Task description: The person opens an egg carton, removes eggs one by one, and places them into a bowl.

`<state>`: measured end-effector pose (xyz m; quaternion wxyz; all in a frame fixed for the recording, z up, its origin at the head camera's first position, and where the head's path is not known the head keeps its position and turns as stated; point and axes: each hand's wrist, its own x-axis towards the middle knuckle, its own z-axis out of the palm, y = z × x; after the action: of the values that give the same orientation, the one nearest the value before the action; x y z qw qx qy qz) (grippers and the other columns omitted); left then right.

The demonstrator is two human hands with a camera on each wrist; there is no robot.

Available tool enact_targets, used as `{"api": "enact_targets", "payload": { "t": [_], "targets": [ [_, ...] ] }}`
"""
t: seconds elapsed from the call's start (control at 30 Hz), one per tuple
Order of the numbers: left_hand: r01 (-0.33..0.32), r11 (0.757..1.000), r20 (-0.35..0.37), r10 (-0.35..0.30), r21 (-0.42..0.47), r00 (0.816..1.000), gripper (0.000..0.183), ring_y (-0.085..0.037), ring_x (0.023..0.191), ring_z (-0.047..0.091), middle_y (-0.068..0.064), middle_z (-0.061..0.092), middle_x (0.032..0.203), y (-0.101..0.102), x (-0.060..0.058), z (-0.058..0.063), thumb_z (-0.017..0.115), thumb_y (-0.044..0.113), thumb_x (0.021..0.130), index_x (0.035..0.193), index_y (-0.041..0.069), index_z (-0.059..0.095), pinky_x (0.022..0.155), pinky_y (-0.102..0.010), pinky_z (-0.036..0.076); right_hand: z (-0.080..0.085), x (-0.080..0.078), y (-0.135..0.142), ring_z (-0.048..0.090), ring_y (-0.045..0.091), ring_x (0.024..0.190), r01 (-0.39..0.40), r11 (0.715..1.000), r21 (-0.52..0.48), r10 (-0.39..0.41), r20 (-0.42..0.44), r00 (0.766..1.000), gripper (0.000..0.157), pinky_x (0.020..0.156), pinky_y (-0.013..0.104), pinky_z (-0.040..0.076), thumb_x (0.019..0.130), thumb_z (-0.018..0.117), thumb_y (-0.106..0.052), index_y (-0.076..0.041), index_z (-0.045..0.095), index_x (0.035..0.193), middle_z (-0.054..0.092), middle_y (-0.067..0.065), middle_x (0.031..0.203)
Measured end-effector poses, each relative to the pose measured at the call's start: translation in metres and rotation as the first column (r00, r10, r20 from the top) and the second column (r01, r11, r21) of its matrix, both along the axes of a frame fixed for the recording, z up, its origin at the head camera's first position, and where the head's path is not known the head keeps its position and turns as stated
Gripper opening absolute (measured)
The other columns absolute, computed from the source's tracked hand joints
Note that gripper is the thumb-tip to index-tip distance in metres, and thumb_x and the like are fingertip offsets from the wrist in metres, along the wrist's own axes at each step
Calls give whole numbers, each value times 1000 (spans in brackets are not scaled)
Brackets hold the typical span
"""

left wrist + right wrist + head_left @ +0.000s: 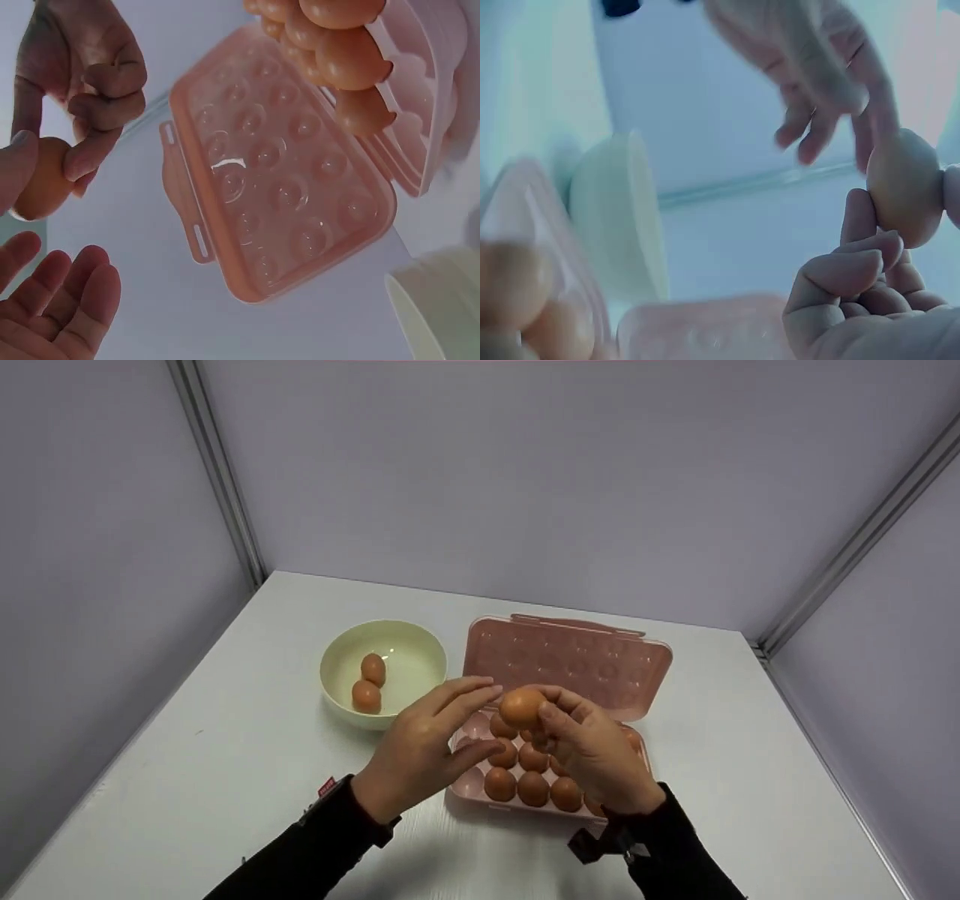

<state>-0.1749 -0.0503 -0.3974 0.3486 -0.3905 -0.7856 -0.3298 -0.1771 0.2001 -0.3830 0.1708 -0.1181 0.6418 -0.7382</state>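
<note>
Head view: I have the right hand (600, 754) pinching an egg (521, 707) between thumb and fingers, above the carton (469, 784). The left hand (420, 739) holds nothing, its fingers spread just beside that egg. More eggs (533, 788) sit beneath the grip, so a slip would probably crack shell on shell. Left of the grip stands the bowl (412, 675); its rim could catch a low sideways move, and a drop there might strike the pair (367, 696) inside. Beyond the grip, the lid's (585, 660) raised edge needs clearing; I judge the best room to be upward.

Left wrist view: the left thumb overlaps the pinched egg, though I cannot tell whether it touches. A careless nudge from it could break the pinch.

Right wrist view: only fingertips bear on the smooth shell, so a loose or uneven squeeze could let it roll out.
</note>
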Motion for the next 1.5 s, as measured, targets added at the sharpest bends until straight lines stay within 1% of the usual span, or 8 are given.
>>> {"api": "enact_targets", "payload": {
  "t": [0.17,0.43,0.6,0.77,1.0,1.23,1.33,1.5],
  "targets": [
    [38,999,-30,-37,30,999,57,-19,118,72,-9,70,133,7,8,3,91,19,86,137,7,68,98,-25,60,2,14,0,58,14,98,-65,996,-53,62,-70,996,33,88,29,48,114,52,-28,-11,61,142,74,3,131],
    [129,989,-63,-125,68,990,56,-20,114,74,-11,72,130,17,16,7,91,13,85,136,4,67,97,-21,59,-8,17,1,65,12,110,-152,979,-133,139,-101,985,34,95,28,51,115,49,-26,-12,61,144,71,-1,132],
    [119,992,-26,-118,43,993,53,-18,118,74,-9,72,132,19,21,7,90,11,86,134,5,68,101,-20,58,-14,15,1,67,12,117,-190,969,-157,173,-118,978,34,102,29,54,115,48,-26,-11,62,142,71,-1,134],
    [102,995,3,-102,18,995,51,-16,121,72,-6,71,134,21,25,7,89,11,87,133,7,69,104,-21,56,-16,16,-1,67,11,117,-179,976,-123,163,-128,978,33,98,27,55,114,51,-24,-11,62,142,71,-1,132],
    [103,995,-6,-103,6,995,49,-16,123,71,-6,71,133,23,28,8,89,9,87,132,8,70,105,-20,55,-14,19,-3,58,9,98,-155,985,-71,146,-121,982,33,85,20,51,114,52,-24,-9,60,142,69,-2,125],
    [98,995,7,-98,7,995,46,-16,123,71,-6,71,132,23,29,8,87,9,89,132,7,70,105,-19,55,-13,20,-4,68,14,116,-169,984,-59,160,-128,979,33,99,26,57,115,50,-23,-6,60,141,70,6,135],
    [96,995,5,-96,8,995,46,-16,123,71,-6,71,132,23,29,8,87,9,89,132,7,70,104,-19,55,-13,20,-4,69,13,116,-174,983,-61,165,-132,978,33,100,26,58,115,50,-23,-5,59,141,70,6,134],
    [109,994,-6,-109,8,994,45,-16,123,71,-7,72,132,24,29,8,87,8,88,131,7,70,104,-19,55,-15,21,-4,63,8,101,-139,989,-41,133,-126,983,37,86,19,53,114,52,-24,-4,56,145,70,1,129]
  ]
}}
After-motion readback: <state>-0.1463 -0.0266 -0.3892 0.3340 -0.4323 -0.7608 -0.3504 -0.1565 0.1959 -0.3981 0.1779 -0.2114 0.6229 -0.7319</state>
